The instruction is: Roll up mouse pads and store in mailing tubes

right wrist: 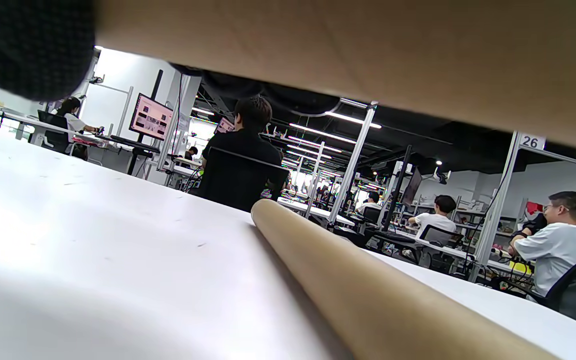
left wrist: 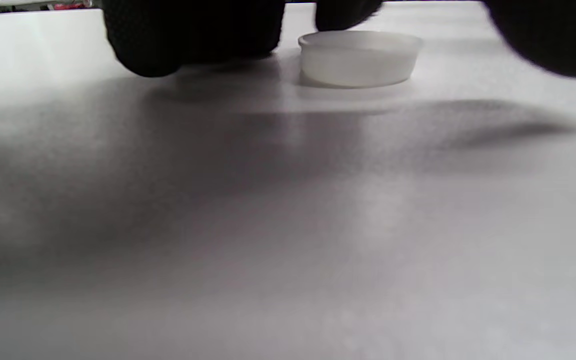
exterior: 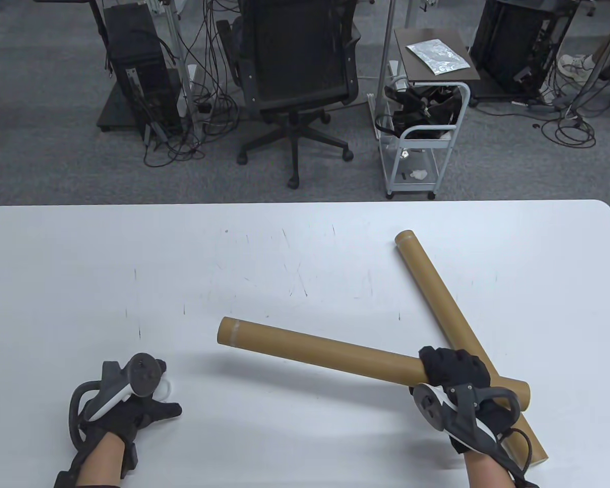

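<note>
My right hand (exterior: pixel 455 373) grips a brown cardboard mailing tube (exterior: pixel 320 348) near its right end and holds it above the table, its far end pointing left. This tube fills the top of the right wrist view (right wrist: pixel 368 45). A second mailing tube (exterior: pixel 442 295) lies on the table under it, running from the back to the front right; it also shows in the right wrist view (right wrist: pixel 368 290). My left hand (exterior: pixel 132 406) rests low on the table at the front left, fingers (left wrist: pixel 193 35) close to a white plastic end cap (left wrist: pixel 360 57). No mouse pad is in view.
The white table (exterior: pixel 132 279) has its far edge toward an office chair (exterior: pixel 297 76) and a small cart (exterior: pixel 422 137). The end cap peeks out beside my left hand in the table view (exterior: pixel 165 389).
</note>
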The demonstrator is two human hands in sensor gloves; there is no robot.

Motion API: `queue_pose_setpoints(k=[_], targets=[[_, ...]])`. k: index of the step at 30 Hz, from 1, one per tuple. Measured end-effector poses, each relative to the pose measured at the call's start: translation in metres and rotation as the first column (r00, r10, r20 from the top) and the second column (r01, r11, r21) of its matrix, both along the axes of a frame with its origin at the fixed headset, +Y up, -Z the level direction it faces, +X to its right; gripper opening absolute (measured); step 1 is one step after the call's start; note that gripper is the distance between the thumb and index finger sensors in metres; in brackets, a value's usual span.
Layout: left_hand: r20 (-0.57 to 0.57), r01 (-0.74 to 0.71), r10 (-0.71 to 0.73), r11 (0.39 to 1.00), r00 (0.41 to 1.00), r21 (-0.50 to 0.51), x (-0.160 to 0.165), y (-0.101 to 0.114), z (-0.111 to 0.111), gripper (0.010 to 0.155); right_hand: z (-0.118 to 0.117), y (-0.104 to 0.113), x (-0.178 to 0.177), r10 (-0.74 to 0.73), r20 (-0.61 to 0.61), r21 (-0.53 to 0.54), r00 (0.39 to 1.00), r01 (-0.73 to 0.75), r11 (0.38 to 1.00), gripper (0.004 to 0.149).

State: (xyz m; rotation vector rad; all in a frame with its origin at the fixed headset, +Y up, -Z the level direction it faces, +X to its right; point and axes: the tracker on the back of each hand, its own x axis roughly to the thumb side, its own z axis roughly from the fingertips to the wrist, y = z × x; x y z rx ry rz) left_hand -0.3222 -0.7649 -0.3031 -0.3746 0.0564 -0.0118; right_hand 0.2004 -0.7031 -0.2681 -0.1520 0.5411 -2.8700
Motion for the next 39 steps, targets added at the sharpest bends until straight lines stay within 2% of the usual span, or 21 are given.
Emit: queue_pose_setpoints(k=[2,5,7,10,11,12,13,14,15,17,20,25,29,39], targets=[[0.004,-0.034,0.034,0.999,0.999,-0.017,0.003,-0.001,-0.002,0.084,0.0,0.001,0.0,0.005,-0.004,-0.005,1.0,-0.005,1.0,0.067],[0.007,0.02,-0.02,1.0,1.0,-0.005,0.006,-0.002,-0.002,0.072,0.0,0.002,0.0,0.017,-0.005,-0.009,1.0,-0.017,1.0,0.067],[0.009,0.0,0.0,1.0,1.0,0.004,0.007,0.0,-0.002,0.066,0.001,0.002,-0.001,0.025,-0.007,-0.012,1.0,-0.025,1.0,0.067],[0.022,-0.014,0.013,0.999,1.0,0.031,0.007,0.001,-0.001,0.065,0.001,0.001,-0.002,0.028,-0.017,-0.02,0.999,-0.029,0.999,0.067],[0.027,-0.061,0.06,0.997,0.998,0.054,0.006,0.003,0.0,0.065,0.001,0.001,-0.002,0.027,-0.022,-0.024,0.999,-0.028,0.999,0.067],[0.037,-0.227,0.225,0.971,0.974,0.079,0.004,0.006,0.0,0.066,0.001,0.001,-0.004,0.024,-0.033,-0.033,0.999,-0.025,0.999,0.067],[0.042,-0.388,0.386,0.917,0.921,0.093,0.002,0.007,0.0,0.066,0.001,0.0,-0.005,0.021,-0.042,-0.037,0.999,-0.022,0.999,0.067],[0.056,-0.578,0.576,0.81,0.816,0.101,0.0,0.009,-0.001,0.066,0.002,0.0,-0.006,0.019,-0.052,-0.04,0.998,-0.021,0.999,0.067],[0.062,-0.747,0.746,0.656,0.663,0.106,-0.002,0.01,-0.001,0.066,0.002,0.0,-0.008,0.02,-0.063,-0.04,0.998,-0.022,0.999,0.067],[0.061,-0.897,0.896,0.434,0.44,0.088,-0.003,0.01,-0.002,0.066,0.004,0.0,-0.011,0.021,-0.083,-0.038,0.996,-0.025,0.999,0.067],[0.054,-0.954,0.953,0.299,0.298,-0.015,-0.003,0.004,-0.003,0.065,0.006,0.001,-0.016,0.022,-0.113,-0.028,0.993,-0.026,0.999,0.067],[0.046,-0.968,0.967,0.251,0.249,-0.031,-0.003,0.0,-0.004,0.064,0.011,0.004,-0.026,0.038,-0.151,-0.002,0.988,-0.038,0.999,0.067],[0.057,-0.961,0.96,0.276,0.274,-0.014,-0.001,0.002,-0.004,0.064,0.011,0.004,-0.026,0.036,-0.152,0.0,0.988,-0.036,0.999,0.067],[0.041,-0.963,0.962,0.27,0.27,0.004,0.005,0.003,-0.003,0.062,0.01,0.004,-0.022,0.027,-0.146,-0.016,0.989,-0.03,0.999,0.066]])
